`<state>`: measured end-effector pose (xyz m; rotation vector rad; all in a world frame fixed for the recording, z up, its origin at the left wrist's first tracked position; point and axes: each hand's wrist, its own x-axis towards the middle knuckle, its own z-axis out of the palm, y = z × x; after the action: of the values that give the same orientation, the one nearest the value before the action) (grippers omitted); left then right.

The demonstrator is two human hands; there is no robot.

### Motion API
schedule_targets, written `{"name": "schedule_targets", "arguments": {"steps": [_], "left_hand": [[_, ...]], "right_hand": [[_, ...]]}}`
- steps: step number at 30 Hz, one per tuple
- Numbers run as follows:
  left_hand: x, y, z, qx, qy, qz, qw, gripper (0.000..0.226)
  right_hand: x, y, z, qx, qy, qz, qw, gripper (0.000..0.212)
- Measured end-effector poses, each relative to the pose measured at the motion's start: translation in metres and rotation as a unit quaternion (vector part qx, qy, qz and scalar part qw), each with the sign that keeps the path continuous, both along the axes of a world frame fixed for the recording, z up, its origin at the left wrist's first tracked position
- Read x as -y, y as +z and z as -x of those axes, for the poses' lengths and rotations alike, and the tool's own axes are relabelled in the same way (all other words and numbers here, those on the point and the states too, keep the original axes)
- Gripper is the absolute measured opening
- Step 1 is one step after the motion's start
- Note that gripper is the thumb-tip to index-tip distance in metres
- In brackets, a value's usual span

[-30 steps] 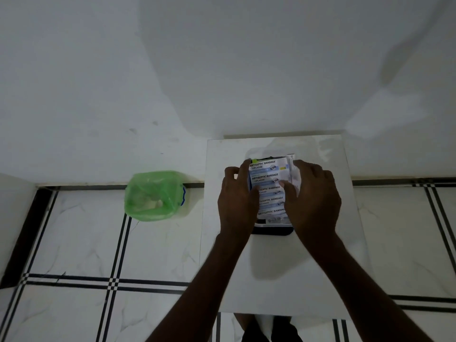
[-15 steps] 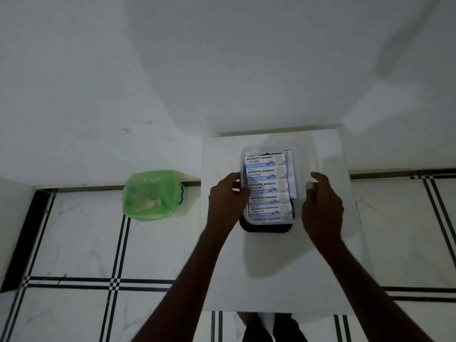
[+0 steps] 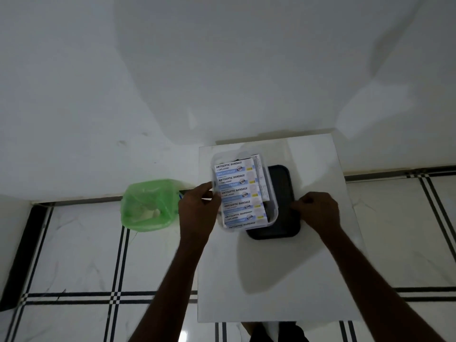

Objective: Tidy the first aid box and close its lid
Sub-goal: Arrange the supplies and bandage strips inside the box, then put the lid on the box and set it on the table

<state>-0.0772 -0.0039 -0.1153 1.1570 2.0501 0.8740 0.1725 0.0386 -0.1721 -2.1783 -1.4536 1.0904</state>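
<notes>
White desk (image 3: 271,280) stands against a pale wall, a green-lined bin (image 3: 148,206) on the floor beside it. Clear box (image 3: 270,193), packed with bandage strips (image 3: 237,193), sits partly atop the dark lid (image 3: 283,201). Left hand (image 3: 197,211) pinches the box's left rim; right hand (image 3: 318,211), fingers curled, grips the lid's right edge. Judged light, thin-walled, slippery plastic: hold by rims, not flexing walls.
</notes>
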Motion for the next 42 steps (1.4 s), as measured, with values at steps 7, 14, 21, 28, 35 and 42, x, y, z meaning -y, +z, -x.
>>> {"name": "schedule_targets", "arguments": {"steps": [7,14,21,28,35,42], "left_hand": [[-0.007,-0.013,-0.02,0.038,-0.008,0.012,0.999,0.026],[-0.014,-0.018,-0.036,0.165,-0.042,0.041,0.985,0.032],[-0.016,-0.018,-0.02,0.215,-0.007,0.06,0.975,0.027],[-0.026,-0.008,-0.034,0.15,-0.025,0.022,0.988,0.038],[-0.028,-0.013,-0.037,0.093,-0.03,0.011,0.995,0.031],[-0.032,-0.012,-0.034,0.222,0.039,0.075,0.971,0.034]], "right_hand": [[-0.001,0.088,-0.019,-0.097,-0.079,-0.165,0.978,0.026],[0.018,0.102,0.06,-0.043,0.06,-0.26,0.963,0.028],[0.03,0.059,0.098,-0.022,0.128,-0.258,0.957,0.02],[-0.001,0.055,0.026,0.12,0.011,-0.268,0.956,0.027],[0.003,0.036,0.029,0.154,0.09,-0.233,0.956,0.025],[-0.02,0.044,0.015,-0.004,0.014,-0.098,0.995,0.026]]}}
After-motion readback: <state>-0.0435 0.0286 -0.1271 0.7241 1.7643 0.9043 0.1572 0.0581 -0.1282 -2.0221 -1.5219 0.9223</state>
